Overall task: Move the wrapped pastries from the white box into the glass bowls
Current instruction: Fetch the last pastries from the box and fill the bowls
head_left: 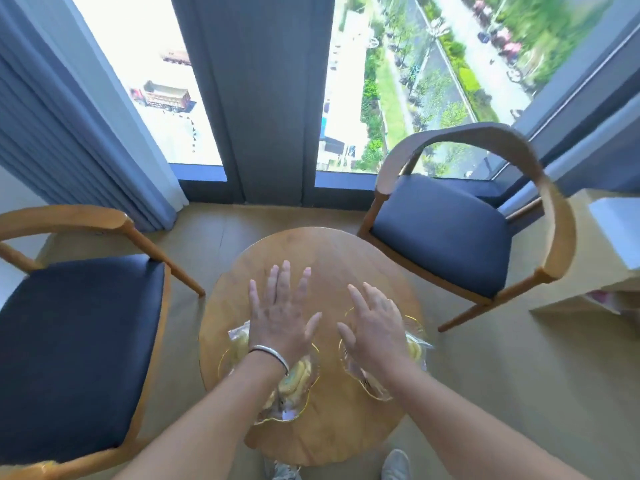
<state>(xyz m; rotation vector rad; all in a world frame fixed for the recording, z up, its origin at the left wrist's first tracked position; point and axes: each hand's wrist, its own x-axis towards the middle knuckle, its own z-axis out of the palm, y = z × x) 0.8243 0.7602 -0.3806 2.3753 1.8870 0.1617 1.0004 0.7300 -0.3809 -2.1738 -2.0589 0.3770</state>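
A person holds both hands flat and spread above a round wooden worktop [322, 251], where two glass bowls with wavy gold rims sit side by side near the front edge. The left hand [280, 317], a silver bangle [268, 355] at its wrist, hovers over the left bowl [298, 407]; the right hand [375, 327] hovers over the right bowl [377, 393]. The fingers of both hands are fully splayed and hold nothing.

The wrapped pastries [294, 379] lie in the bowls: pale yellow rolls in clear, crinkled plastic, partly hidden under the forearms, with wrapper ends poking over the rims. No white box can be made out on the worktop, so the transfer appears finished or close to it.

Done well, any last adjustment would mean settling the wrappers inside the rims with light touches, keeping the wrists clear of the thin glass so neither bowl slides or tips. Two armchairs with dark cushions flank the worktop.
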